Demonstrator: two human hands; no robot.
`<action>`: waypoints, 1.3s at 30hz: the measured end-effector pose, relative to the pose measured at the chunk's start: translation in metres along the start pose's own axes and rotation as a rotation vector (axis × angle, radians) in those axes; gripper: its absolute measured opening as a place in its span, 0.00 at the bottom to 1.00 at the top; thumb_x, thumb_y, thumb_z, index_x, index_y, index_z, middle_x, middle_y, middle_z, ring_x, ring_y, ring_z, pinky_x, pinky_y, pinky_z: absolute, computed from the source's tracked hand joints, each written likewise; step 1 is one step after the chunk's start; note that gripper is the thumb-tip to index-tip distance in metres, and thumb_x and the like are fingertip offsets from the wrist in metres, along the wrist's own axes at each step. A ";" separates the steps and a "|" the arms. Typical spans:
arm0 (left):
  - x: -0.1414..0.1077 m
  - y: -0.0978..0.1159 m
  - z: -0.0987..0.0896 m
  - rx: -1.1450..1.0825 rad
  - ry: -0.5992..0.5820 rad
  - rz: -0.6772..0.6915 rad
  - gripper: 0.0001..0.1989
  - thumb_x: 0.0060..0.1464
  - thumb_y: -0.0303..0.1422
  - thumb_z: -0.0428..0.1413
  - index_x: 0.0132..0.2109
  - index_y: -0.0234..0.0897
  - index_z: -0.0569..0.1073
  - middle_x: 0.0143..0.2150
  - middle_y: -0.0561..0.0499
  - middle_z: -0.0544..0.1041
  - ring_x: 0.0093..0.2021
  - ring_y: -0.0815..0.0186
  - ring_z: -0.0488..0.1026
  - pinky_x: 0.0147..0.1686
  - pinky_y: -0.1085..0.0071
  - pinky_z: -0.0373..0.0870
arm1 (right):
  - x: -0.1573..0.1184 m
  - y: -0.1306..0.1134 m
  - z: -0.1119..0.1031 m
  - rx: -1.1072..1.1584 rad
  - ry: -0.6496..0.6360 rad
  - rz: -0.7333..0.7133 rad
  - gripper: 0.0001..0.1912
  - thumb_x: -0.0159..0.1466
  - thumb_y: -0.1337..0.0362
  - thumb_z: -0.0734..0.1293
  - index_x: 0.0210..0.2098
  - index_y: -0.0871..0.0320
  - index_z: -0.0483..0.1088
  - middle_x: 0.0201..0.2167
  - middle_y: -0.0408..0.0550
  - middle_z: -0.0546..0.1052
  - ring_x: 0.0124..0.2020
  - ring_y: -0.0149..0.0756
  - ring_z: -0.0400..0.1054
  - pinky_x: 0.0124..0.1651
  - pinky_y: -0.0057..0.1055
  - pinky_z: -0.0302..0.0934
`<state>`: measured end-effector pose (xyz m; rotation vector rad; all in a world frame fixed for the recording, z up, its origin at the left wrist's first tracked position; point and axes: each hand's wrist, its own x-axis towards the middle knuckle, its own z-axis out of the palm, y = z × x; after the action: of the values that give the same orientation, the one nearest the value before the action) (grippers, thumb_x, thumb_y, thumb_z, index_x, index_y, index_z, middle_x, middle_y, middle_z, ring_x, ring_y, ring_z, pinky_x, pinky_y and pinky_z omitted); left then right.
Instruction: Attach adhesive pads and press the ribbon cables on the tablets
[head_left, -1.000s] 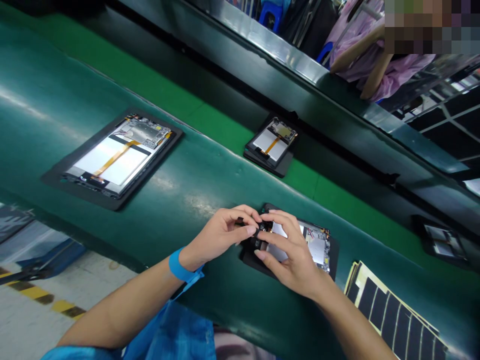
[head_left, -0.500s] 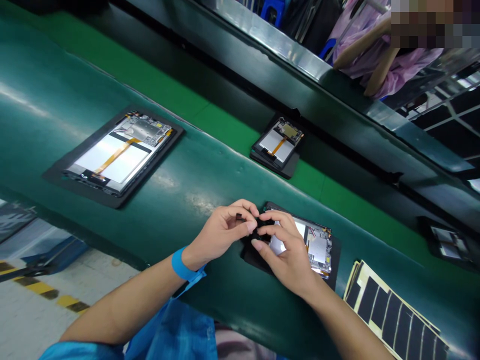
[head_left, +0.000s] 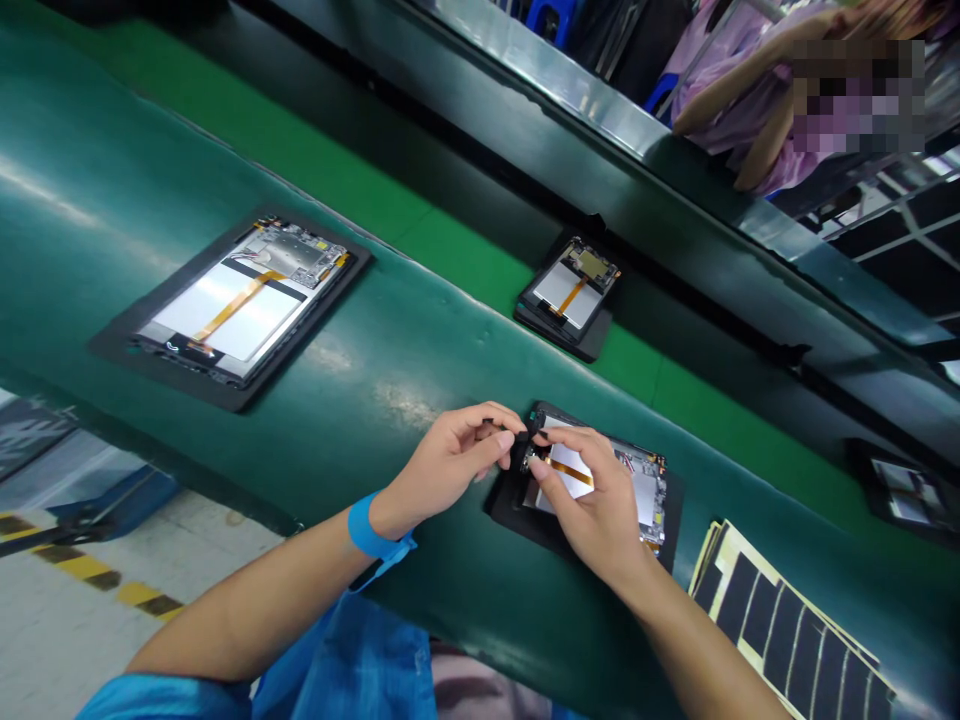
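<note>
At the front middle lies an opened tablet [head_left: 643, 490], its silver battery, orange ribbon cable and circuit board exposed. My left hand [head_left: 469, 448] is at the tablet's left end, thumb and forefinger pinched on a small black strip of tape [head_left: 519, 452]. More black shows within its curled fingers. My right hand [head_left: 596, 495] reaches over the tablet, partly covering the battery and cable. Its thumb and forefinger are curved round that same end in a loose pinch, with a small black bit at the forefinger tip. The exact contact between fingers and tape is hard to see.
Another opened tablet [head_left: 247, 305] rests on a black pad to the left. Further ones lie on the green strip behind, one tablet [head_left: 570, 290] at centre, another [head_left: 904, 490] at far right. Sheets of black strips [head_left: 787, 620] lie at right front. A person [head_left: 750, 100] sits opposite.
My right hand has shifted slightly right and its thumb and forefinger have closed in on the tablet's left end, uncovering more ribbon cable. My left hand stays nearly in place.
</note>
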<state>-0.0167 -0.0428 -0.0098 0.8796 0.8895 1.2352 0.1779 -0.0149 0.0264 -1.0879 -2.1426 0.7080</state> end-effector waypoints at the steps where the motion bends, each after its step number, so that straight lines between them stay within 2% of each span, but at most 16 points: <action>1: 0.000 -0.001 0.000 0.017 -0.014 -0.016 0.13 0.63 0.42 0.59 0.43 0.35 0.78 0.44 0.45 0.75 0.31 0.70 0.71 0.23 0.76 0.62 | 0.001 0.001 -0.003 -0.015 0.021 -0.006 0.13 0.68 0.64 0.70 0.51 0.50 0.71 0.42 0.46 0.81 0.45 0.42 0.76 0.50 0.42 0.67; 6: 0.001 -0.001 0.001 0.066 -0.061 -0.036 0.11 0.61 0.39 0.59 0.43 0.35 0.78 0.47 0.45 0.74 0.31 0.71 0.71 0.23 0.77 0.63 | 0.007 0.003 -0.011 -0.051 0.020 -0.055 0.17 0.67 0.64 0.71 0.55 0.49 0.70 0.42 0.46 0.82 0.44 0.43 0.76 0.49 0.43 0.68; 11: 0.002 -0.002 0.002 0.082 -0.090 -0.036 0.08 0.59 0.35 0.61 0.42 0.36 0.79 0.47 0.46 0.74 0.31 0.72 0.69 0.27 0.75 0.65 | 0.011 0.004 -0.009 -0.053 -0.001 -0.091 0.16 0.67 0.65 0.71 0.54 0.49 0.71 0.40 0.44 0.82 0.42 0.41 0.76 0.49 0.43 0.66; 17: 0.002 0.001 0.004 0.117 -0.125 -0.069 0.08 0.59 0.35 0.60 0.37 0.35 0.80 0.46 0.47 0.74 0.29 0.74 0.67 0.26 0.75 0.64 | 0.009 0.007 -0.007 -0.054 -0.017 -0.079 0.17 0.67 0.67 0.70 0.54 0.48 0.70 0.34 0.41 0.81 0.38 0.39 0.76 0.56 0.48 0.63; 21: 0.002 0.006 0.005 0.129 -0.135 -0.087 0.10 0.58 0.36 0.59 0.32 0.34 0.79 0.46 0.45 0.76 0.29 0.74 0.67 0.26 0.76 0.65 | 0.005 0.010 -0.009 -0.036 0.026 -0.019 0.16 0.67 0.65 0.70 0.54 0.49 0.70 0.33 0.41 0.81 0.41 0.41 0.76 0.58 0.50 0.63; 23: 0.002 0.007 0.005 0.135 -0.134 -0.109 0.09 0.58 0.35 0.59 0.40 0.35 0.81 0.43 0.47 0.77 0.28 0.74 0.66 0.26 0.76 0.65 | 0.003 0.014 -0.010 0.001 0.070 0.062 0.17 0.67 0.63 0.71 0.55 0.49 0.69 0.33 0.42 0.81 0.42 0.42 0.76 0.58 0.51 0.64; 26: 0.001 0.007 0.003 0.193 -0.123 -0.122 0.15 0.60 0.36 0.57 0.52 0.36 0.78 0.41 0.48 0.77 0.27 0.73 0.67 0.25 0.76 0.65 | 0.000 0.021 -0.014 0.061 0.111 0.158 0.19 0.66 0.61 0.71 0.56 0.49 0.69 0.34 0.43 0.80 0.42 0.42 0.77 0.58 0.52 0.64; 29: -0.001 0.005 0.002 0.441 -0.104 0.054 0.13 0.63 0.35 0.55 0.51 0.37 0.78 0.47 0.45 0.78 0.33 0.68 0.73 0.30 0.72 0.70 | -0.004 0.028 -0.016 0.049 0.046 0.189 0.18 0.66 0.60 0.72 0.55 0.50 0.69 0.33 0.42 0.80 0.40 0.42 0.77 0.60 0.55 0.62; 31: -0.002 0.003 0.000 0.708 -0.093 0.245 0.13 0.63 0.31 0.53 0.50 0.38 0.79 0.50 0.43 0.78 0.44 0.59 0.76 0.42 0.64 0.74 | -0.007 0.032 -0.015 0.015 -0.018 0.172 0.17 0.66 0.61 0.71 0.54 0.50 0.69 0.32 0.41 0.81 0.42 0.42 0.77 0.62 0.57 0.60; 33: -0.002 0.001 -0.002 0.959 -0.116 0.394 0.15 0.62 0.28 0.52 0.52 0.38 0.79 0.55 0.40 0.77 0.56 0.49 0.73 0.54 0.52 0.71 | -0.011 0.036 -0.013 -0.019 -0.055 0.136 0.16 0.66 0.62 0.71 0.53 0.50 0.69 0.32 0.40 0.81 0.43 0.42 0.77 0.64 0.59 0.56; 35: -0.001 0.000 -0.005 1.127 -0.172 0.472 0.16 0.62 0.26 0.51 0.52 0.38 0.79 0.59 0.38 0.75 0.64 0.43 0.67 0.59 0.44 0.67 | -0.015 0.040 -0.010 -0.047 -0.075 0.110 0.16 0.66 0.62 0.70 0.53 0.49 0.69 0.33 0.40 0.81 0.44 0.42 0.76 0.67 0.60 0.52; 39: 0.001 -0.002 -0.011 1.250 -0.272 0.513 0.16 0.62 0.25 0.51 0.51 0.38 0.79 0.63 0.38 0.72 0.68 0.41 0.62 0.61 0.42 0.63 | -0.019 0.045 -0.005 -0.094 -0.087 0.100 0.15 0.67 0.62 0.70 0.53 0.49 0.69 0.33 0.40 0.82 0.47 0.43 0.76 0.70 0.63 0.45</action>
<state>-0.0256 -0.0410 -0.0157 2.3182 1.2397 0.8300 0.2129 -0.0062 -0.0073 -1.2418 -2.2269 0.7191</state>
